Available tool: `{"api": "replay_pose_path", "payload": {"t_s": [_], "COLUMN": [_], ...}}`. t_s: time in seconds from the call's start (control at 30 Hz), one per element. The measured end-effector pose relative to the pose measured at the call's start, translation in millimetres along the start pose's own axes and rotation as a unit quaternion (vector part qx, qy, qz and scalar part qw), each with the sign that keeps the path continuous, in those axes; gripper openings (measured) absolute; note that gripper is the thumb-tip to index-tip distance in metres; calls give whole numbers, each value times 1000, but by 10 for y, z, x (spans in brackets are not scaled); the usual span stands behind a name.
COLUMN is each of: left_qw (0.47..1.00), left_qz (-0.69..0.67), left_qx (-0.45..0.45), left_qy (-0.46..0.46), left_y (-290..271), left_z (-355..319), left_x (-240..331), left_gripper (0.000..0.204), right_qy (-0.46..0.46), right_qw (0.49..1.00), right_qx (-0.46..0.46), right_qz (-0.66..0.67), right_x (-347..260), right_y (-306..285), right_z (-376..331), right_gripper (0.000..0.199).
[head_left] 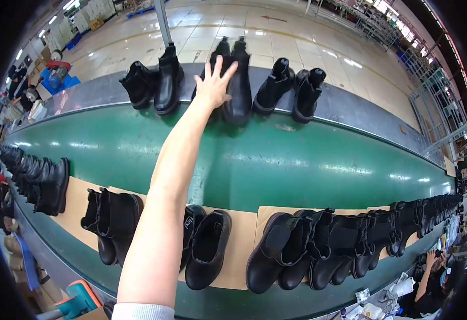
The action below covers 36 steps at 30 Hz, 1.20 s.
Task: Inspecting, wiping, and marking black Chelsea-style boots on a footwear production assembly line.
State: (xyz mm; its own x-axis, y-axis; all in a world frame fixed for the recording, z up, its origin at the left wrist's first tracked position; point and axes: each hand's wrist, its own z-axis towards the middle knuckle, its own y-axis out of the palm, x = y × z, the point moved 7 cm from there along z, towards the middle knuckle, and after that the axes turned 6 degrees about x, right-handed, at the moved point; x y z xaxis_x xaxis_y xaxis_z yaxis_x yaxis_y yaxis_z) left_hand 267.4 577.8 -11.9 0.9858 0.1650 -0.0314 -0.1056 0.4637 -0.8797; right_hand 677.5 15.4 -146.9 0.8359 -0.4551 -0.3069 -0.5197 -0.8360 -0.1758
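On the left I see a row of black boots [41,184] lying on cardboard sheets [76,205] on the green belt [276,160]; in the middle my one hand in view [213,85], which side I cannot tell, reaches far across, fingers spread wide, palm flat on a pair of black boots [237,85] standing on the grey ledge [345,109]; it grips nothing; another pair [293,88] stands to the right.

One arm in view, long, slender, bare from grip [213,85] to near shoulder. Short sleeve [143,311] at lower edge: pale grey-white ribbed knit. No glove, watch, ring or bracelet visible.
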Motion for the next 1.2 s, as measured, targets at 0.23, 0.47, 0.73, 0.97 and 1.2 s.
{"api": "replay_pose_path", "payload": {"t_s": [0.23,0.47,0.73,0.97,1.2], "left_qw": [985,933,867,942,975], "left_qz": [-38,133,-190,-104,-146], "left_qx": [-148,-293,-329,-169,-77], "left_qy": [83,-160,-323,-270,148], "left_y": [94,-1738,-1374,-2082,-3879], "left_z": [-357,-1754,-3709,-3709,-4014], "left_x": [-421,-1656,-2237,-1861,-2], "left_gripper": [60,73,49,19,8], "right_qy": [-59,15,-11,-54,-299], "right_qw": [996,999,1000,998,894], "right_qx": [66,29,-13,7,220], "right_qz": [-24,-31,16,29,252], "right_x": [-218,-91,65,31,91], "right_y": [-167,-136,40,-30,-409], "right_z": [-105,20,142,120,-257], "right_gripper": [66,71,73,73,35]}}
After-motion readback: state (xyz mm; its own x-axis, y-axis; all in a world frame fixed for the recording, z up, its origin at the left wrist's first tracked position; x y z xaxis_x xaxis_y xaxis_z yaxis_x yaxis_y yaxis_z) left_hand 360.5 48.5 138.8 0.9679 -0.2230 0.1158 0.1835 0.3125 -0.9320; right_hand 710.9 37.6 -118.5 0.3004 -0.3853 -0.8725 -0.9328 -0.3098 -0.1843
